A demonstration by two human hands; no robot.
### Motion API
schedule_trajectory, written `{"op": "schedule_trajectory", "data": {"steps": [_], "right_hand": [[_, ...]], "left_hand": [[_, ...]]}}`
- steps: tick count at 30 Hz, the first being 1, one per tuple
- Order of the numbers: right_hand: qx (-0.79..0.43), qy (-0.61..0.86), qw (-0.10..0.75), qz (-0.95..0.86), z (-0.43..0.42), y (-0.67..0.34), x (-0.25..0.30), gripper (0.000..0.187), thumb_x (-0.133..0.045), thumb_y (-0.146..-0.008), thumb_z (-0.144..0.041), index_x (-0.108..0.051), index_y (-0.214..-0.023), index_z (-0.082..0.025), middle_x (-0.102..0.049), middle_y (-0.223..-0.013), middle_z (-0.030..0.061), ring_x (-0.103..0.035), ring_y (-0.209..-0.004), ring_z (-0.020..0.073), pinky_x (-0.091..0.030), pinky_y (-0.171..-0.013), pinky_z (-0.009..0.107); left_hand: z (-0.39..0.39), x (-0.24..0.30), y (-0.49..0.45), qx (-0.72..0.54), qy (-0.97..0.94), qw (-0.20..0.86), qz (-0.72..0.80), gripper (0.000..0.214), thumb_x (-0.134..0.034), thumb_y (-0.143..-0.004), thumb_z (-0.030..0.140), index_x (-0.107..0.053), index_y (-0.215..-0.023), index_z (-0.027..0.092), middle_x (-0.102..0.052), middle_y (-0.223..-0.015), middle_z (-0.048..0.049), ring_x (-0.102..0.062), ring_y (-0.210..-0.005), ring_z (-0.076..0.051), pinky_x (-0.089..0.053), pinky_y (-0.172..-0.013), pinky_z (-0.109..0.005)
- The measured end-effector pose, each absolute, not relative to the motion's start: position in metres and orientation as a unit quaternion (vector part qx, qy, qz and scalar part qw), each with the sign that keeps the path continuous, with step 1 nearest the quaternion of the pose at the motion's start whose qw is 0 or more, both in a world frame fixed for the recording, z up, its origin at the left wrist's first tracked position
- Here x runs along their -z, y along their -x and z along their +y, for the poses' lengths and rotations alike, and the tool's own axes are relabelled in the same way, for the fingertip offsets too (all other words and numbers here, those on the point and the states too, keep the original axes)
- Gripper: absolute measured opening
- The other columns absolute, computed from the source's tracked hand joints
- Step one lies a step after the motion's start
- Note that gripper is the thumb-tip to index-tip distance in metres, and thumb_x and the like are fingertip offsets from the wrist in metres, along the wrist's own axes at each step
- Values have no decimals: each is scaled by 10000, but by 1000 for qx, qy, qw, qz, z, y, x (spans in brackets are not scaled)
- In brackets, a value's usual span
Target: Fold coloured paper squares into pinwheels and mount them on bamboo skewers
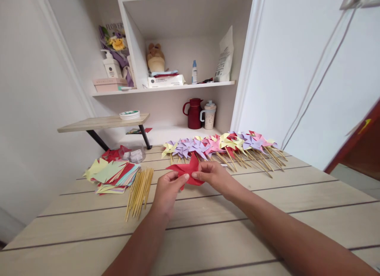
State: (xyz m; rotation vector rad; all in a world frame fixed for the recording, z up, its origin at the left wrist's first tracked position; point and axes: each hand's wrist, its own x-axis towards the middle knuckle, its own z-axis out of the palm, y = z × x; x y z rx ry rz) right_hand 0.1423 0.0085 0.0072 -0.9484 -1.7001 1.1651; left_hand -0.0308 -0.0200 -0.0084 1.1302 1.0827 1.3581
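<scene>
Both my hands meet over the wooden table [208, 228] around a red folded paper pinwheel [188, 170]. My left hand [166, 191] pinches its lower left part with thumb and fingers closed. My right hand [214, 176] pinches its right side, fingertips pressed on the paper near the middle. Just left of my left hand lies a bundle of thin wooden sticks [139, 193]. Behind the red pinwheel runs a row of finished paper pinwheels [225, 146] in yellow, purple, pink and red, each on a stick.
A pile of coloured paper squares [113, 175] lies at the left, with a clear plastic box [135, 154] behind it. A small raised wooden shelf [103, 122] holds a tape roll [130, 115]. A red jug [194, 113] and a mug [209, 115] stand in the wall shelving.
</scene>
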Motion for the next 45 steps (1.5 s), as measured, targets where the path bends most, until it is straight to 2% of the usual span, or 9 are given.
{"op": "schedule_trajectory", "data": {"steps": [7,14,19,24,28,34,36,40,45], "right_hand": [[-487,358,433,-669,9,-142,-5,343,-715,-763,-501,-606,-703,-182,-598,-671,-16,-519,-631,135,-394,-613,267],[-471,370,426,-678,10,-142,-4,360,-655,-814,-493,-568,-654,-182,-525,-607,-38,-455,-576,119,-337,-584,260],[-438,390,436,-683,13,-141,-4,305,-623,-830,-469,-622,-725,-183,-603,-681,-6,-542,-656,154,-407,-645,281],[-382,402,493,-670,18,-147,-8,276,-608,-840,-456,-671,-846,-188,-707,-867,52,-635,-829,213,-482,-777,343],[-323,413,547,-652,22,-160,-14,288,-603,-850,-470,-687,-898,-199,-722,-899,61,-654,-877,230,-499,-804,357],[-282,439,641,-563,38,-202,-23,293,-655,-804,-453,-691,-916,-185,-712,-844,44,-655,-813,204,-494,-774,337],[-267,481,612,-568,42,-220,-25,255,-658,-787,-433,-681,-835,-183,-680,-765,21,-615,-727,180,-461,-701,310],[-264,553,477,-630,40,-241,-28,179,-671,-739,-356,-658,-695,-183,-613,-642,-15,-527,-611,143,-381,-609,273],[-255,545,373,-707,32,-238,-33,116,-622,-744,-251,-698,-687,-184,-666,-662,5,-550,-607,142,-370,-567,254]], "left_hand": [[-21,8,31,-558,-466,506,464,304,-846,-614,397,-761,-783,159,-706,-725,-39,-593,-657,-147,-436,-645,-270],[-16,15,33,-559,-458,514,461,307,-843,-617,395,-764,-799,160,-670,-663,-23,-607,-670,-158,-449,-664,-275],[-13,21,37,-564,-453,508,468,292,-832,-631,385,-765,-799,155,-652,-640,-17,-602,-662,-160,-447,-662,-277],[-11,26,39,-570,-456,492,475,251,-824,-638,375,-731,-715,154,-606,-587,2,-554,-611,-141,-402,-622,-260],[-9,29,42,-574,-456,478,484,260,-810,-654,385,-696,-640,151,-587,-566,7,-523,-594,-129,-372,-608,-252],[-4,32,48,-600,-415,492,476,279,-859,-582,350,-747,-746,154,-704,-715,-32,-595,-678,-152,-425,-684,-266],[-1,32,50,-603,-403,504,470,294,-870,-573,341,-751,-770,158,-729,-775,-42,-617,-718,-158,-442,-730,-275],[4,31,52,-612,-384,518,457,310,-888,-550,326,-752,-772,157,-736,-782,-38,-625,-749,-160,-450,-784,-280],[2,27,49,-593,-409,517,462,329,-897,-539,332,-756,-764,138,-722,-741,-31,-590,-704,-141,-433,-729,-258]]}}
